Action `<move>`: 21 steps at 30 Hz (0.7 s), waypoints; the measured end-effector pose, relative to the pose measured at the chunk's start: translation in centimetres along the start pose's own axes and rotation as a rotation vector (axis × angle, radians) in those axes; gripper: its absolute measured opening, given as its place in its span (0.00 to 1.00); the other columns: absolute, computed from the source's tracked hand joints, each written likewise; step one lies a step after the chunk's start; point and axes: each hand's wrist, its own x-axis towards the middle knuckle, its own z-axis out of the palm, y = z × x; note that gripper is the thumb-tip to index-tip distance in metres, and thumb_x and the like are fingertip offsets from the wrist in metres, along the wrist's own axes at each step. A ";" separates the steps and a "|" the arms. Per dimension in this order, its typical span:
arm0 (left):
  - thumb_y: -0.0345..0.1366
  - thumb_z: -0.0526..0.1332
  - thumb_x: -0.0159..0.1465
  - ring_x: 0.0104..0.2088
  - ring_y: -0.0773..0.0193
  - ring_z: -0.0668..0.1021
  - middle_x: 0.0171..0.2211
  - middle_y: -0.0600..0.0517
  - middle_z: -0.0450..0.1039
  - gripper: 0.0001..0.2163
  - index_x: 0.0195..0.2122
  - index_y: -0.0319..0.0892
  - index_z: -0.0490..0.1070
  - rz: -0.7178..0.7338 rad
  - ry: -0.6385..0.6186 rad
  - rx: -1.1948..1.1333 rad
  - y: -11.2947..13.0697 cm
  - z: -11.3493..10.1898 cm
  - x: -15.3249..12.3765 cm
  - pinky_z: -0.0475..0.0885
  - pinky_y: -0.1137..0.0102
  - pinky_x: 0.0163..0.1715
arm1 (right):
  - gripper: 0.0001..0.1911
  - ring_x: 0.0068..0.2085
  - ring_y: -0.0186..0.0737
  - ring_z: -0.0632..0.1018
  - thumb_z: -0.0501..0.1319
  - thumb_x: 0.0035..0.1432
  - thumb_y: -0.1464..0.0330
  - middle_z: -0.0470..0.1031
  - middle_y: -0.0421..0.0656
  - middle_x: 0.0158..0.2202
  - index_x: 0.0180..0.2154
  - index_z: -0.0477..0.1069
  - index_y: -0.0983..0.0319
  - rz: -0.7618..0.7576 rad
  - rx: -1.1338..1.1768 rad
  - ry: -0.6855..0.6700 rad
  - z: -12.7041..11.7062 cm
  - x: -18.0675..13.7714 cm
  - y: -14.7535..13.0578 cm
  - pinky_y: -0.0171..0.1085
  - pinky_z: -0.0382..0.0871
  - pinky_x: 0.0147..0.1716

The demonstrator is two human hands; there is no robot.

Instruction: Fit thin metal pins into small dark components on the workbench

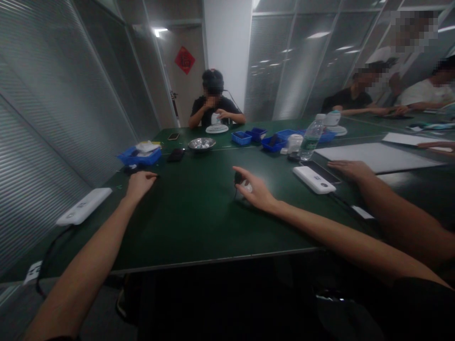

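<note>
Dark green worktop (192, 227) lies beneath the right hand (259, 191), its grip curled round a small black-and-white object (238, 177), and the left hand (141, 183), pinching a tiny dark piece (158, 175); both things are picked up, neither set down.

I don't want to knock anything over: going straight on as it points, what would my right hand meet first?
The right hand would likely meet the metal bowl first, across the green table, though depth is hard to judge.
</note>
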 end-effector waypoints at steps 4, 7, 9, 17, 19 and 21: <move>0.39 0.62 0.66 0.47 0.48 0.82 0.47 0.45 0.82 0.16 0.50 0.42 0.83 0.026 0.005 0.050 -0.2 0.0 0.1 0.73 0.65 0.49 | 0.32 0.45 0.46 0.77 0.58 0.68 0.66 0.75 0.47 0.51 0.70 0.55 0.53 -0.010 0.003 0.001 0.0 0.0 0.0 0.48 0.75 0.47; 0.40 0.61 0.66 0.45 0.50 0.82 0.46 0.46 0.82 0.18 0.54 0.45 0.81 0.047 0.016 0.042 -0.2 0.2 0.2 0.74 0.66 0.46 | 0.32 0.45 0.46 0.77 0.58 0.68 0.66 0.76 0.47 0.51 0.70 0.55 0.53 -0.001 0.009 -0.007 0.0 0.0 0.0 0.49 0.75 0.48; 0.40 0.61 0.66 0.45 0.50 0.82 0.47 0.46 0.82 0.18 0.54 0.47 0.82 0.056 0.008 0.047 -0.2 0.4 0.3 0.74 0.66 0.46 | 0.32 0.45 0.46 0.77 0.58 0.68 0.66 0.76 0.47 0.50 0.70 0.55 0.53 0.003 0.007 -0.005 0.0 0.0 0.0 0.49 0.75 0.47; 0.42 0.65 0.63 0.48 0.50 0.81 0.47 0.47 0.82 0.14 0.46 0.44 0.84 -0.113 -0.038 -0.143 -0.2 0.5 0.8 0.73 0.66 0.50 | 0.31 0.45 0.45 0.77 0.58 0.68 0.66 0.75 0.48 0.51 0.70 0.56 0.54 0.000 0.028 -0.008 0.0 0.0 0.0 0.48 0.75 0.47; 0.40 0.67 0.60 0.49 0.50 0.81 0.47 0.46 0.82 0.13 0.44 0.44 0.84 -0.209 -0.029 -0.241 -0.3 0.5 1.0 0.73 0.65 0.50 | 0.31 0.45 0.45 0.77 0.58 0.68 0.66 0.75 0.48 0.51 0.70 0.56 0.55 -0.008 0.026 -0.009 -0.1 0.0 -0.1 0.48 0.75 0.47; 0.39 0.69 0.58 0.48 0.50 0.82 0.47 0.46 0.83 0.13 0.43 0.43 0.85 -0.274 -0.018 -0.295 -0.4 0.7 1.2 0.74 0.64 0.49 | 0.31 0.46 0.46 0.77 0.58 0.68 0.66 0.75 0.48 0.52 0.70 0.56 0.54 -0.011 0.023 -0.011 -0.1 0.0 -0.2 0.48 0.75 0.47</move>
